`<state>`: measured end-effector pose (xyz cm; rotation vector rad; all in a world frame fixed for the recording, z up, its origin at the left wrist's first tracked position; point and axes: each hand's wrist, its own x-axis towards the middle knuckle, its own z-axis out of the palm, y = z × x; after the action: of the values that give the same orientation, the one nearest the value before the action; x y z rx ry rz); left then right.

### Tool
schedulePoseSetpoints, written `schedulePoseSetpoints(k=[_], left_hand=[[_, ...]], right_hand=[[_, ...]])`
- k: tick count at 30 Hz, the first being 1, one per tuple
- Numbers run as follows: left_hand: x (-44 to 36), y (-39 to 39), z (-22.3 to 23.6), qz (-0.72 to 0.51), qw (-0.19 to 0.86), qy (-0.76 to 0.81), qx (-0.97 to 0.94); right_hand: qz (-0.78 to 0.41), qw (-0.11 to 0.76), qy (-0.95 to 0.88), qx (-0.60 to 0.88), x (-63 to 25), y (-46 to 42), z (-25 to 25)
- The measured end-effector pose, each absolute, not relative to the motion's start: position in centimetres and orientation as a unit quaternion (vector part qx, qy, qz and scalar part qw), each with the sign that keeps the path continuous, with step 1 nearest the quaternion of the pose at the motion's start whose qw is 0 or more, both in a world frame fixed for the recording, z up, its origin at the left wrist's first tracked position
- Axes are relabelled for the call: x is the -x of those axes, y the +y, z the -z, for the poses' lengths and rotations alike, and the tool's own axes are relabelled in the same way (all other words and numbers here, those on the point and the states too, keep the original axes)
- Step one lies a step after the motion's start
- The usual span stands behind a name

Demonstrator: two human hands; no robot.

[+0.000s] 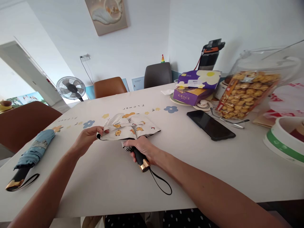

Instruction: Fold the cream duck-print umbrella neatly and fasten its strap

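A white folding umbrella (128, 128) with yellow cartoon figures is held over the table, its canopy collapsed but loose. My right hand (143, 148) wraps around its black handle, just below the canopy. The handle ends in a gold cap, and a black wrist loop hangs from it. At the canopy's left edge, my left hand (91, 136) pinches the fabric near a black tab between thumb and fingers. A second folding umbrella (35, 150), light blue and rolled up, lies at the left side of the table, with a black and gold handle.
The white table (99, 186) bears printed flowers. To the right lie a black phone (210, 124), glasses (228, 120), a purple tissue pack (198, 79), a purple box (188, 95), a jar of snacks (247, 91) and a white-green roll (282, 139). Chairs and a fan (71, 88) stand beyond.
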<state>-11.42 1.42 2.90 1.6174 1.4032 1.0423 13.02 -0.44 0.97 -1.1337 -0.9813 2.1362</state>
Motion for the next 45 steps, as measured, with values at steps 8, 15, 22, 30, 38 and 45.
schedulePoseSetpoints(k=[8,15,22,30,38,45], left_hand=[[10.8,1.8,-2.2,-0.537,0.431,0.466,-0.556],[11.7,1.4,-2.2,-0.535,0.456,0.447,-0.553],[12.0,0.7,-2.1,-0.498,0.459,0.481,-0.556],[12.3,1.2,-1.9,-0.527,0.472,0.491,-0.508],[10.5,0.9,-1.3,-0.432,0.423,0.584,-0.542],[9.9,0.9,-0.4,-0.382,0.343,0.609,-0.604]], right_hand=[[-0.841,0.278,-0.290,0.362,-13.3,-0.2,-1.2],[-0.845,0.270,-0.288,0.360,-13.2,-0.4,-1.3],[-0.816,0.249,-0.322,0.410,-13.0,-0.6,-1.2],[-0.803,0.253,-0.337,0.422,-12.9,-0.7,-1.3],[-0.793,0.250,-0.349,0.431,-12.8,-0.7,-1.3],[-0.791,0.259,-0.350,0.429,-12.8,-0.8,-1.4]])
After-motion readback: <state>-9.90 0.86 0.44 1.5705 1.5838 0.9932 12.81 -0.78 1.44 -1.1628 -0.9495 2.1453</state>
